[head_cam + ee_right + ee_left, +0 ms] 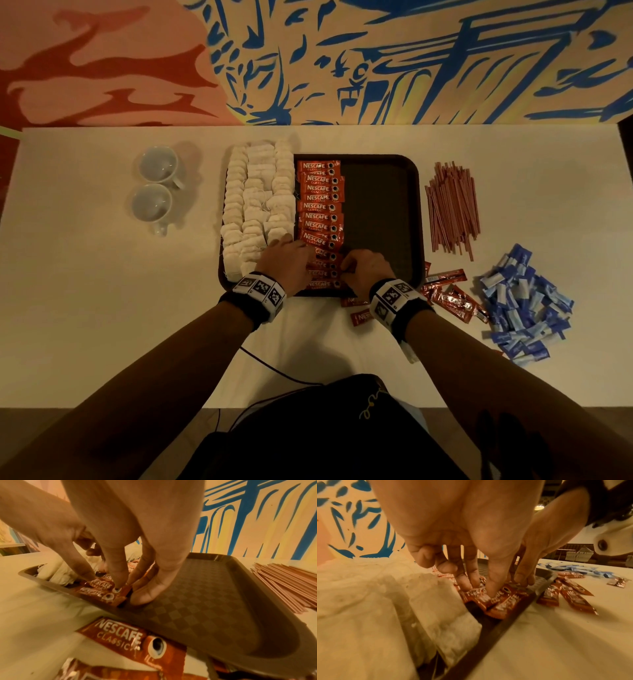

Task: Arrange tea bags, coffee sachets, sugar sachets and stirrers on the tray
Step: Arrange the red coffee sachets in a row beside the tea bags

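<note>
Both forearms reach up from the bottom of the head view and meet at the lower middle of the frame, over the near edge of the dark tray (380, 205). The left hand (286, 262) is held palm down, its fingers pointing steeply downward in the left wrist view, with the fingertips (494, 593) pressing on the nearest coffee sachets (320, 212); the two outer fingers are curled in while the others run nearly straight, so it presses rather than grasps. The right hand (368, 270) sits just to the right of it, also pointing down, and in the right wrist view one fingertip touches a sachet's right end while the other fingers rest beside the row on the bare tray floor; whether it pinches a sachet cannot be told. The coffee sachets lie in a column running up the middle of the tray, with tea bags (257, 202) packed in rows filling its left part and the right part bare. More loose coffee packets (452, 298) lie on the white table (85, 291) at lower right, beside a heap of blue sugar sachets (524, 308), with stirrers (452, 209) piled right of the tray. Two cups (156, 186) stand at the left.
</note>
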Demonstrator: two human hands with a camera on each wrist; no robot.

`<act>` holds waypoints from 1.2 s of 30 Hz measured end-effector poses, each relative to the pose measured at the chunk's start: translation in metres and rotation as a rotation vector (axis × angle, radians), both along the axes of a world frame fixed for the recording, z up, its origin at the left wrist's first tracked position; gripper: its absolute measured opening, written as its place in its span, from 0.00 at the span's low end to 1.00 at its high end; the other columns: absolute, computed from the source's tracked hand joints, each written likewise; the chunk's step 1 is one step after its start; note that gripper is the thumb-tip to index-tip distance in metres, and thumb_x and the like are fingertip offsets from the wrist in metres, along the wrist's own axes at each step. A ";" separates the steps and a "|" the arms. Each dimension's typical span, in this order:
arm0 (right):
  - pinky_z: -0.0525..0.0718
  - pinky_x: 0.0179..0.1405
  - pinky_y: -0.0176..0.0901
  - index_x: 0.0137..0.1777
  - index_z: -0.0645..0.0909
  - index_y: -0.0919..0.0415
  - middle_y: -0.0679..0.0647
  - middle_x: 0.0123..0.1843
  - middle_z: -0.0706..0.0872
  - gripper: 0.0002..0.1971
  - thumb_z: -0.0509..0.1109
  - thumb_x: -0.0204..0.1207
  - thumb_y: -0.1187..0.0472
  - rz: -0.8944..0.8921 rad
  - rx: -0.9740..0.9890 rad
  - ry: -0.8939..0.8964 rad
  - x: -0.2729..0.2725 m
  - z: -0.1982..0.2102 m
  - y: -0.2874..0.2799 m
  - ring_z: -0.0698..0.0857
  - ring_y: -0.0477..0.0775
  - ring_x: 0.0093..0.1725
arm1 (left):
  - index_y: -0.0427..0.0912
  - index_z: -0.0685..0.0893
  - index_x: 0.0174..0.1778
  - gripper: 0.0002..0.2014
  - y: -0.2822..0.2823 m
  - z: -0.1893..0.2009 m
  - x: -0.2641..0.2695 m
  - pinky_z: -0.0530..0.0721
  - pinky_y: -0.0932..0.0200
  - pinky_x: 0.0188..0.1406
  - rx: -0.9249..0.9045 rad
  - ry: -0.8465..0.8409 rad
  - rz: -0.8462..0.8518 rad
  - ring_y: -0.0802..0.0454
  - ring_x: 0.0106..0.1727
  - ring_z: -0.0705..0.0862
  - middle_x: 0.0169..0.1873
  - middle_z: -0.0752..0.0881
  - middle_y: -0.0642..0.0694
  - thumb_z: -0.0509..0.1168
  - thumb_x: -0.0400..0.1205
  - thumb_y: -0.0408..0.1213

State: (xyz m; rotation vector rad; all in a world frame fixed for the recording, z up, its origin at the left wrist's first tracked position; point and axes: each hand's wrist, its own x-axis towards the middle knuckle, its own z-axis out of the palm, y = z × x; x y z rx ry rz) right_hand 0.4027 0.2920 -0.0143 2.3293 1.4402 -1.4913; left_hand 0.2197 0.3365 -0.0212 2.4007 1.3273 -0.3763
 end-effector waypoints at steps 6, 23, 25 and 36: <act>0.88 0.61 0.51 0.69 0.81 0.52 0.53 0.68 0.85 0.16 0.73 0.83 0.56 -0.007 0.048 -0.041 0.001 0.008 0.022 0.86 0.58 0.63 | 0.47 0.82 0.68 0.16 0.024 0.006 0.005 0.79 0.43 0.66 0.073 -0.054 0.089 0.42 0.67 0.77 0.64 0.84 0.47 0.66 0.83 0.40; 0.88 0.62 0.53 0.72 0.80 0.58 0.58 0.68 0.85 0.16 0.68 0.85 0.60 -0.041 -0.038 -0.049 -0.008 0.011 0.034 0.87 0.61 0.63 | 0.48 0.82 0.66 0.16 0.040 -0.005 0.004 0.74 0.45 0.70 0.041 -0.004 0.009 0.42 0.71 0.74 0.68 0.80 0.47 0.68 0.82 0.44; 0.88 0.62 0.54 0.71 0.80 0.58 0.58 0.68 0.85 0.17 0.68 0.84 0.60 -0.054 -0.047 -0.055 -0.008 0.010 0.036 0.87 0.61 0.63 | 0.49 0.83 0.66 0.17 0.041 -0.005 0.004 0.74 0.45 0.70 0.031 -0.007 0.007 0.42 0.71 0.73 0.68 0.80 0.47 0.69 0.82 0.46; 0.88 0.64 0.55 0.76 0.77 0.56 0.59 0.72 0.82 0.21 0.69 0.84 0.59 -0.087 -0.069 -0.042 -0.009 0.008 0.037 0.86 0.61 0.65 | 0.49 0.83 0.67 0.18 0.043 -0.005 0.005 0.73 0.44 0.70 -0.008 -0.011 0.012 0.42 0.71 0.73 0.69 0.80 0.47 0.70 0.81 0.47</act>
